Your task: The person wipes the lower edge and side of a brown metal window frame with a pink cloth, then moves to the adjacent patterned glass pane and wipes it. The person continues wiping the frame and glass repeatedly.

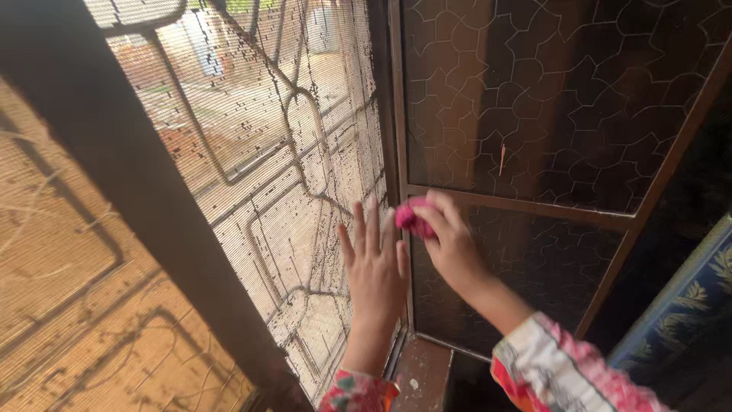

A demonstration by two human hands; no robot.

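1. Pressing flat, left hand spreads its fingers on the fine wire mesh window screen
2. Right hand pinches a crumpled pink cloth (at its fingertips) against the dark patterned glass pane

My left hand lies flat, fingers spread, against the dusty mesh screen. My right hand pinches a bunched pink cloth against the dark window frame, just beside the patterned glass pane.
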